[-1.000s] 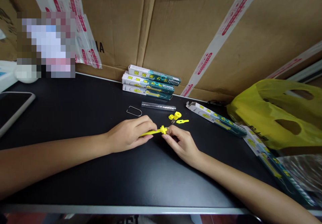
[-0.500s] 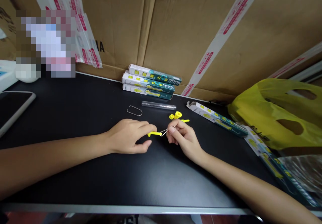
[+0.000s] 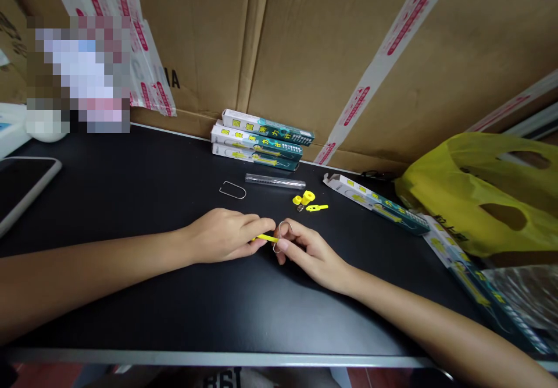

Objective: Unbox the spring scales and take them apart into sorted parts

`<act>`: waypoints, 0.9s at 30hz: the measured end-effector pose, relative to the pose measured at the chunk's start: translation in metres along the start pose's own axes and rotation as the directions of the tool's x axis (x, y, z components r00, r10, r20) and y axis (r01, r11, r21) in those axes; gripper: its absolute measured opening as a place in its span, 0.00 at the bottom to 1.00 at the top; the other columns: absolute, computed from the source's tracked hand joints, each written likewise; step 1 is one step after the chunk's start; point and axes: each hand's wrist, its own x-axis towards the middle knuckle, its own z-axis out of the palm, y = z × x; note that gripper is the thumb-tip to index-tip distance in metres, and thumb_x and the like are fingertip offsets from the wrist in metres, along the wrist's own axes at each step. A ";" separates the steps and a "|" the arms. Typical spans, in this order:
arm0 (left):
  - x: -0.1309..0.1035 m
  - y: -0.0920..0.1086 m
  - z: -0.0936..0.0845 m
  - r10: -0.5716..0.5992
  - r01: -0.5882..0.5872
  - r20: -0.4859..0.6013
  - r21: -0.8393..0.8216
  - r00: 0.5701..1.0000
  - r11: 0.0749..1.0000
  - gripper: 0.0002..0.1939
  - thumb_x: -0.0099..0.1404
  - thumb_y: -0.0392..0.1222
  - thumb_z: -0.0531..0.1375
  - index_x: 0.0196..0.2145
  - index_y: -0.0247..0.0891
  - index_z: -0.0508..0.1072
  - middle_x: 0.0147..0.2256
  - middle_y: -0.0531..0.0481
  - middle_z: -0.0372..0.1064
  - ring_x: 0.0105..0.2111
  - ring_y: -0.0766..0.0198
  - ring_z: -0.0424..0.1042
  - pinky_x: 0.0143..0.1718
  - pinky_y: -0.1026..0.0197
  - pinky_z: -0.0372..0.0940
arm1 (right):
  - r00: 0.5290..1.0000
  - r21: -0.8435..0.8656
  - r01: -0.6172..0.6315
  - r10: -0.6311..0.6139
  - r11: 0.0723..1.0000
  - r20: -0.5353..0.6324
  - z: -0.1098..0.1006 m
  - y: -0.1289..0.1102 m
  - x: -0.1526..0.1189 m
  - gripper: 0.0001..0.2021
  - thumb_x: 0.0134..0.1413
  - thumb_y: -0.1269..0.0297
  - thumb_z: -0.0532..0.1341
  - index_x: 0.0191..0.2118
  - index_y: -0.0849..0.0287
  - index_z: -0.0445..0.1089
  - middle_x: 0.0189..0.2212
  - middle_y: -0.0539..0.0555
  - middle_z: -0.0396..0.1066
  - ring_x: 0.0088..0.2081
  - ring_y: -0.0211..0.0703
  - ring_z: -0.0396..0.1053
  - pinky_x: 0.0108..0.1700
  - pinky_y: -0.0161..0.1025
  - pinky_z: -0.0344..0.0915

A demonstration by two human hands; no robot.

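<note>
My left hand [image 3: 231,235] pinches a slim yellow plastic rod [image 3: 267,238] between thumb and fingers, above the black tabletop. At the rod's right end, my right hand [image 3: 307,248] grips a bent wire hook [image 3: 285,225] whose curved top rises above the fingertips. Whether hook and rod are joined is hidden by my fingers. Beyond my right hand lie yellow caps [image 3: 307,197], a small coiled spring [image 3: 300,207] and a flat yellow piece [image 3: 317,207]. A clear plastic tube [image 3: 275,181] and a U-shaped wire [image 3: 233,189] lie farther back.
Printed narrow boxes [image 3: 257,149] are stacked at the back. Another box [image 3: 377,203] lies to the right, by a yellow plastic bag [image 3: 471,196]. A phone [image 3: 26,187] rests at the left edge. Large cardboard [image 3: 331,45] stands behind the table.
My left fingers have closed further around the yellow rod. My right hand has shifted left and slightly down, and the wire hook has turned more upright.
</note>
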 end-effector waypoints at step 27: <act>0.004 0.009 0.003 0.043 -0.056 0.143 0.087 0.989 0.995 0.27 0.68 0.38 0.48 0.62 0.35 0.43 0.39 0.50 0.72 0.33 0.62 0.74 0.26 0.63 0.64 | 0.998 -0.406 0.068 -0.059 0.911 0.035 0.010 -0.004 0.002 0.12 0.57 0.68 0.53 0.23 0.59 0.61 0.21 0.48 0.61 0.24 0.34 0.57 0.29 0.33 0.55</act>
